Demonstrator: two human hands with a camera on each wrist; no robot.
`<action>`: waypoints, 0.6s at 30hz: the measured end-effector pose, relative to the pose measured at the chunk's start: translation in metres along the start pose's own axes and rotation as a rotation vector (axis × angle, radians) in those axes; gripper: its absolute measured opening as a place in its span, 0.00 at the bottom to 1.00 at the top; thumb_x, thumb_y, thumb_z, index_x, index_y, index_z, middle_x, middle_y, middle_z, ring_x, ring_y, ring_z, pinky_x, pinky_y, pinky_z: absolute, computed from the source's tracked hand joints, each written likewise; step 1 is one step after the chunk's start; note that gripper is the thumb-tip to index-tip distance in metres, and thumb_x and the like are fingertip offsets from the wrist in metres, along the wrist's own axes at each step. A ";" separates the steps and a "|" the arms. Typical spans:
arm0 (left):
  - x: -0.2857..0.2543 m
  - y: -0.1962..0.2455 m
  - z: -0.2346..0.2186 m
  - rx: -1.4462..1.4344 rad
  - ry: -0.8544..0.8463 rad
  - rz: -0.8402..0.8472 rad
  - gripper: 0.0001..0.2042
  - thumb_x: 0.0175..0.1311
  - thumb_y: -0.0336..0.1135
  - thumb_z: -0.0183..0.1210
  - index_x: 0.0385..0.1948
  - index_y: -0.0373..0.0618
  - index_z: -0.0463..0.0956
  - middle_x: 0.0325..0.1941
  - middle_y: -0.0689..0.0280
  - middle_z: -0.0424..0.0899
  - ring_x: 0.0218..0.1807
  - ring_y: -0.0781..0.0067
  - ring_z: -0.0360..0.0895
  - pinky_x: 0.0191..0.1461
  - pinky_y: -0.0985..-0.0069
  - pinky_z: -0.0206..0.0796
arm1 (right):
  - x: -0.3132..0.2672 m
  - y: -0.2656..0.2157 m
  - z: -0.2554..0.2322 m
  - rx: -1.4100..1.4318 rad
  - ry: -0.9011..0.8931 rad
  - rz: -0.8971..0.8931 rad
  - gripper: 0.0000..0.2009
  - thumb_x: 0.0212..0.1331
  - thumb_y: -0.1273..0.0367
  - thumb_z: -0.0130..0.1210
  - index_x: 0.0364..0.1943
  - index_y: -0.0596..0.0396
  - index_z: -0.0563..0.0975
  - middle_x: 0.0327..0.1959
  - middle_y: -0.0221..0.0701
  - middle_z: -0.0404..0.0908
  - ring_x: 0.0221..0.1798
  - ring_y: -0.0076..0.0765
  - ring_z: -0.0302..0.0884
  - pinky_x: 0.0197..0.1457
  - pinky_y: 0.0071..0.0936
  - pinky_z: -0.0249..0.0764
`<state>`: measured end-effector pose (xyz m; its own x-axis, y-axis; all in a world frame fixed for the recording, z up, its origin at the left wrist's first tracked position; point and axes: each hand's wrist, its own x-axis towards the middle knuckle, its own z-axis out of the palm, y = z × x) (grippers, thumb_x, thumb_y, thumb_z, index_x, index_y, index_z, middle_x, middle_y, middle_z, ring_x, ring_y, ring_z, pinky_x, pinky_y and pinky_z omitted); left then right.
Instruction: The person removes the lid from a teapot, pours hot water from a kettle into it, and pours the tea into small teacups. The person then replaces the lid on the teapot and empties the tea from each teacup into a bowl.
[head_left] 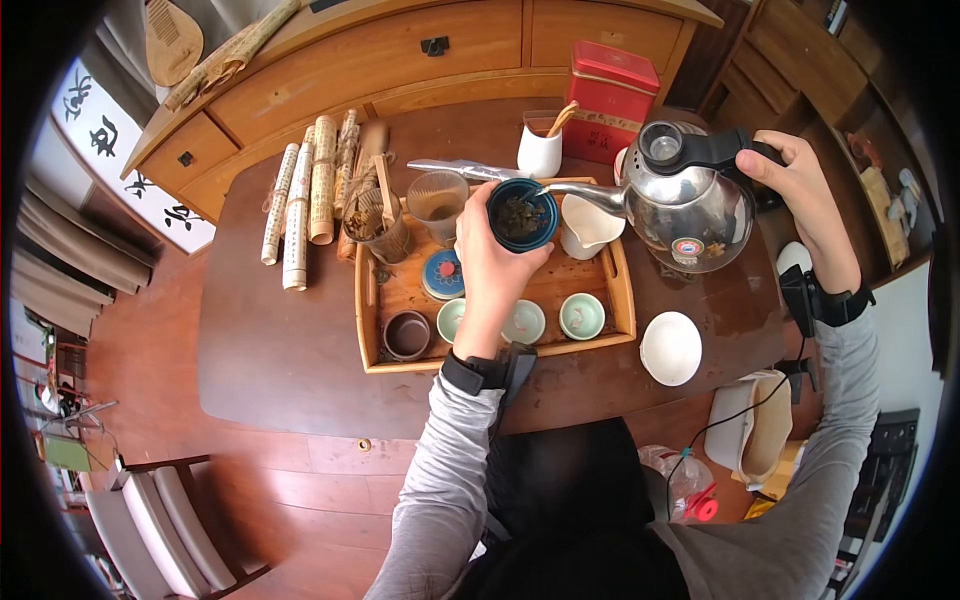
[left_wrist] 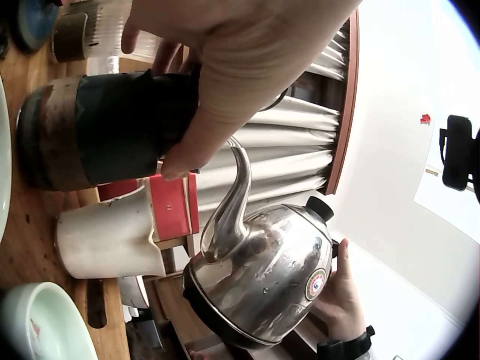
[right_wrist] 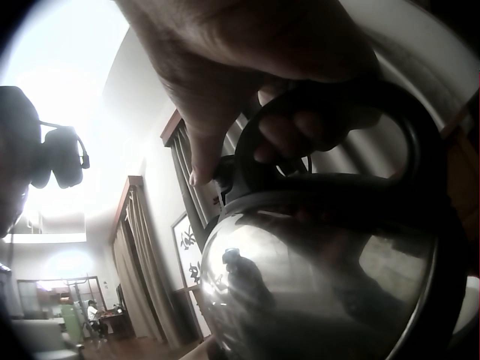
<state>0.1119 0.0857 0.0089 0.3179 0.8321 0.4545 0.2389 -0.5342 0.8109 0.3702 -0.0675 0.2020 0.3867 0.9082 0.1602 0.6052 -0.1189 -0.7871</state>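
Observation:
My left hand [head_left: 490, 275] holds a dark teal cup [left_wrist: 124, 127] over the wooden tray [head_left: 628, 305], its fingers and thumb round the rim. Wet tea leaves [head_left: 521, 215] lie inside the cup. On the right, my right hand [head_left: 800, 180] grips the black handle of a shiny steel kettle [head_left: 700, 225]. The kettle's thin spout [head_left: 590, 194] points left, its tip right at the cup's rim. In the left wrist view the kettle leans toward the cup. A white pitcher [head_left: 590, 228] stands on the tray below the spout.
The tray bears a brown cup [head_left: 407, 335], pale green cups [head_left: 582, 317], a blue lid [head_left: 442, 275] and a ribbed glass [head_left: 437, 207]. A white bowl [head_left: 671, 348] sits right of it. Behind stand a red tin [head_left: 613, 95] and a white holder [head_left: 540, 152]. Scrolls [head_left: 297, 220] lie left.

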 end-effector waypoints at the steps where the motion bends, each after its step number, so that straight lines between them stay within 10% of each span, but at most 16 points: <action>1: 0.000 0.000 0.000 0.005 0.001 0.002 0.44 0.36 0.28 0.79 0.62 0.46 0.66 0.59 0.56 0.76 0.63 0.51 0.71 0.68 0.60 0.64 | -0.001 0.000 0.001 0.017 -0.002 0.006 0.19 0.55 0.54 0.72 0.29 0.57 0.82 0.24 0.22 0.80 0.27 0.13 0.74 0.32 0.16 0.68; 18: 0.001 0.000 0.002 0.094 -0.004 -0.024 0.43 0.37 0.34 0.80 0.62 0.43 0.67 0.57 0.55 0.77 0.62 0.50 0.69 0.67 0.59 0.63 | -0.003 0.005 -0.001 0.034 -0.009 0.043 0.19 0.55 0.54 0.72 0.29 0.57 0.82 0.23 0.21 0.78 0.26 0.13 0.72 0.31 0.15 0.65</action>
<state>0.1139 0.0866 0.0089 0.3150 0.8444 0.4333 0.3319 -0.5257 0.7833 0.3726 -0.0712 0.1984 0.4049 0.9063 0.1207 0.5645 -0.1440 -0.8128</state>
